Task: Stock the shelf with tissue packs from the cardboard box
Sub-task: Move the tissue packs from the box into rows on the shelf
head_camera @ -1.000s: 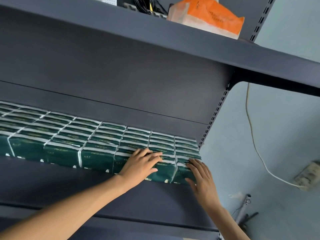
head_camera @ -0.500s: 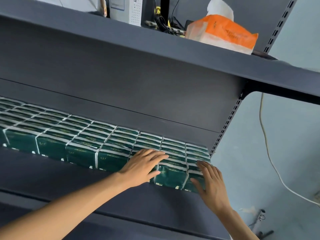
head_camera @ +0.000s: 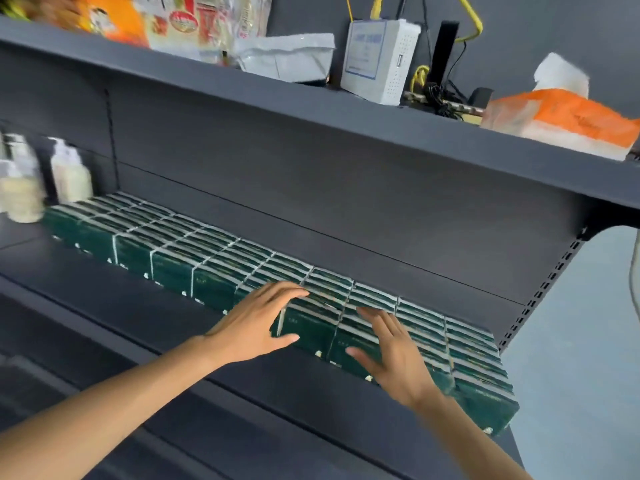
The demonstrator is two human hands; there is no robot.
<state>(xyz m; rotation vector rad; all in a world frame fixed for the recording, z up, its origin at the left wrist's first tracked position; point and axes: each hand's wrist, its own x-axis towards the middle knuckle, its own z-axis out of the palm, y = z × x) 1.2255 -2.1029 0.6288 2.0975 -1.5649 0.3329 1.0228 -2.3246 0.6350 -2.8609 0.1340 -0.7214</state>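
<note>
- On the front edge of the tissue row, the left hand [head_camera: 252, 329] lies with fingers straight and slightly spread, fingertips over the top of the packs and the thumb against their front face; it clasps nothing.
- Just to the right, the right hand [head_camera: 394, 355] rests flat with fingers straight and fanned apart, palm on the front upper edge of the packs, thumb stretched leftward across a front face.
- Beneath both hands, the tissue packs [head_camera: 214, 268] stand in a long block of dark green wrappers with pale edges, several deep, running from the left part of the shelf [head_camera: 114, 306] to its right end.
- Print on the green fronts is too small and blurred to read.
- At the left end of the block, two pale pump bottles [head_camera: 71, 173] stand close beside the packs, blurred.
- The shelf is dark grey metal with a matching back panel and a slotted upright [head_camera: 535, 303] at the right.
- On the upper shelf [head_camera: 311, 109] sit an orange-and-white tissue pack [head_camera: 568, 119] with a tissue sticking up, a white box-shaped device [head_camera: 377, 62] with a blue-framed label I cannot read, black and yellow cables [head_camera: 440, 88], a grey plastic bag [head_camera: 287, 57] and colourful snack bags [head_camera: 180, 22].
- Beyond the right end, a pale blue wall [head_camera: 588, 341] shows.
</note>
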